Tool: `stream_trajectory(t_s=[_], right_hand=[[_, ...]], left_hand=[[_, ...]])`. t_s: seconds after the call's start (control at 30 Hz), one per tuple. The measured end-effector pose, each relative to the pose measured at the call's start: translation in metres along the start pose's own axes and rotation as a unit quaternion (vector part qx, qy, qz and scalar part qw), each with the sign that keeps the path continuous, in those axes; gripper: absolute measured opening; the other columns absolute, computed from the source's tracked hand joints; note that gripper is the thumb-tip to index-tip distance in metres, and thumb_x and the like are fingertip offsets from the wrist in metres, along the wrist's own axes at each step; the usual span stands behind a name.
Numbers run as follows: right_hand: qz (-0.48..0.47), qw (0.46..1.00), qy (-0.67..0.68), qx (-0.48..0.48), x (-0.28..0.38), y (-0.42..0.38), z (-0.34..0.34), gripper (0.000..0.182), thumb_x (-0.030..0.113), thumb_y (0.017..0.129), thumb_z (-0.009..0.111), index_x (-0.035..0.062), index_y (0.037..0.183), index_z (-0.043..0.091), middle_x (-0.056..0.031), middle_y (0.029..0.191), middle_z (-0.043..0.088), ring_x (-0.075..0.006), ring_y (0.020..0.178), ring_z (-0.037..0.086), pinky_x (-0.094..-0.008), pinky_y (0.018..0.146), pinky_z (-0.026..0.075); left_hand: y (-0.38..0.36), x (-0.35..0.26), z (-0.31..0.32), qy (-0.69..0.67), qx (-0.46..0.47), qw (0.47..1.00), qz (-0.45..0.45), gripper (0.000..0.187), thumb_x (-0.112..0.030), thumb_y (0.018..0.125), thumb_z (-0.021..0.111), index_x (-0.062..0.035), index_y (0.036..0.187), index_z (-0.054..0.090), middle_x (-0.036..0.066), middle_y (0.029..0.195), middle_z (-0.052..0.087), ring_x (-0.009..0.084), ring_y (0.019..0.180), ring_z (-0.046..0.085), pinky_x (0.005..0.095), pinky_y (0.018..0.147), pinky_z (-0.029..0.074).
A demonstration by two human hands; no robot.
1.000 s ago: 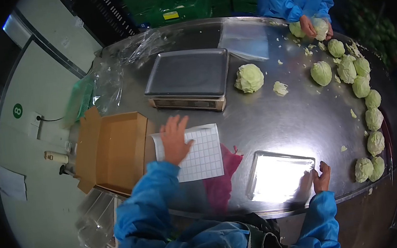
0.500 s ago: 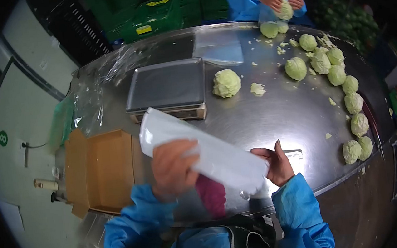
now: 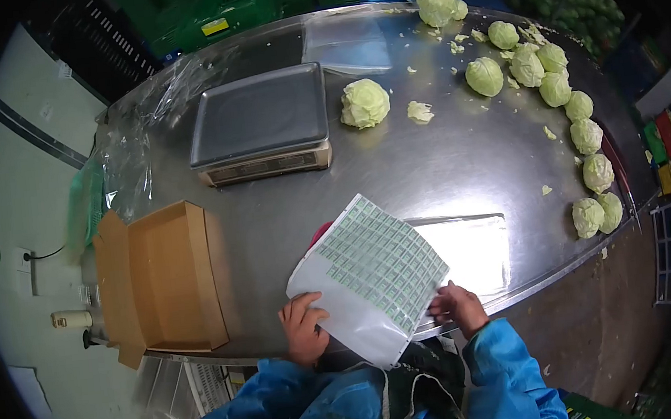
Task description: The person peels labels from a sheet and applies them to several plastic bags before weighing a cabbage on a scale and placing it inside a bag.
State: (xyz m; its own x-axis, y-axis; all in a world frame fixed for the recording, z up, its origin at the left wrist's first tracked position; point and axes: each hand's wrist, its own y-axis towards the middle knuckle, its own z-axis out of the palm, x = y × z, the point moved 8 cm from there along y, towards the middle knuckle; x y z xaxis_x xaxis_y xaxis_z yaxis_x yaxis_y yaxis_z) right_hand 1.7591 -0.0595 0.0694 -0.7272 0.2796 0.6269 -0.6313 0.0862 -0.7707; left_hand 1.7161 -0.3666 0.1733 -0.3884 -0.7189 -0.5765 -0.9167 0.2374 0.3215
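Observation:
A sheet of labels (image 3: 385,265), white with a grid of green printed stickers over its upper part, is tilted across the table's front edge. My left hand (image 3: 305,329) is closed on its lower left edge. At its right edge, my right hand (image 3: 460,309) has its fingers curled against the sheet, slightly blurred. Behind the sheet's upper left side peeks a dark pink item (image 3: 319,233), mostly hidden. Clear plastic bags (image 3: 473,253) lie flat and shining to the right of the sheet.
A scale (image 3: 258,120) stands at the back left, with one cabbage (image 3: 364,103) beside it. More cabbages (image 3: 587,137) line the right side. An open cardboard box (image 3: 172,278) is on the left. Across the metal table (image 3: 287,206), a person in blue handles a bagged cabbage (image 3: 437,6).
The sheet has turned over from its plain white side to its green sticker side and moved lower. My left hand has shifted down to its lower left edge. The view has tilted down.

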Motion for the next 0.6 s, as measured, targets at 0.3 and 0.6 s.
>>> stream_trajectory(t_s=[0.3,0.6], right_hand=[[-0.043,0.992,0.092,-0.07,-0.035,-0.025,-0.019,0.031,0.03,0.091,0.051,0.0008,0.087,0.057,-0.0101,0.075,0.062,-0.0184,0.061,0.059,-0.03,0.057,0.047],[-0.066,0.986,0.003,0.15,-0.048,-0.046,0.036,0.02,0.021,0.091,0.054,0.0014,0.09,0.057,-0.0109,0.081,0.063,-0.0176,0.068,0.06,-0.03,0.063,0.048]], left_hand=[[-0.067,0.034,-0.004,-0.031,0.05,0.997,-0.057,0.033,-0.005,0.068,0.064,-0.0095,0.1,0.057,0.011,0.108,0.057,0.0291,0.097,0.053,0.0408,0.086,0.04],[-0.302,0.075,0.031,-0.158,0.16,0.938,-0.263,0.025,-0.019,0.077,0.065,-0.0059,0.098,0.061,0.016,0.091,0.062,0.0286,0.079,0.062,0.0382,0.07,0.051]])
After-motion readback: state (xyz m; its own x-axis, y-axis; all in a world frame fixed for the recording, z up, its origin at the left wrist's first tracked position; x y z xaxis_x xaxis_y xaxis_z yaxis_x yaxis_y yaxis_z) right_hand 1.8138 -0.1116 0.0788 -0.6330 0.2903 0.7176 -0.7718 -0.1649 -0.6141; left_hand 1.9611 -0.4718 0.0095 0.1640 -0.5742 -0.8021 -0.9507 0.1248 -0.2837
